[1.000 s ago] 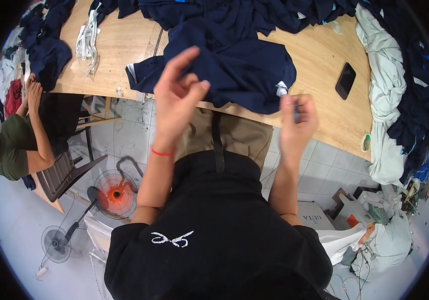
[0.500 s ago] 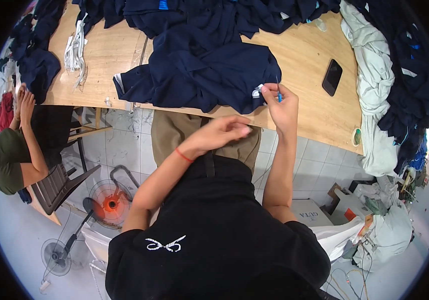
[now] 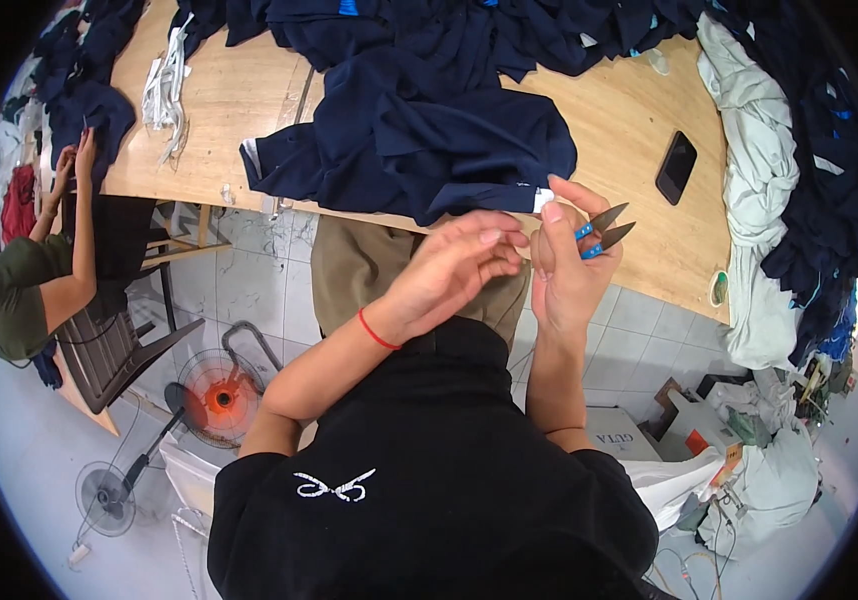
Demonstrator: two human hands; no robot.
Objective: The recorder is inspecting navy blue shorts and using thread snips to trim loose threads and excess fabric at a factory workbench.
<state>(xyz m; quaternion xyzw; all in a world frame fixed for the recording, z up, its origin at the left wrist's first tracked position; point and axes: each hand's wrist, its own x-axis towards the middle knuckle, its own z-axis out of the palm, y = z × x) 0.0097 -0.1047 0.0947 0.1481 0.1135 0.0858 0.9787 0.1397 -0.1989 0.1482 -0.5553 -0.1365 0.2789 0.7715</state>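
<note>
Mostly beyond the hands point(image 3: 444, 262), navy garment point(image 3: 419, 130)

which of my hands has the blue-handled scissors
Your right hand has the scissors, open and pointing rightward; your left hand, with the red wristband, shows none.

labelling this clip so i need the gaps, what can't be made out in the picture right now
- Head view: the rear of the blue-handled snips, hidden by the right grip.
- Head view: whether the left grip pinches any thread, too small to tell.
- Head view: any marks on the white tag, too small.
- Head view: the far side of the navy pile, cut off by the upper edge.
</note>
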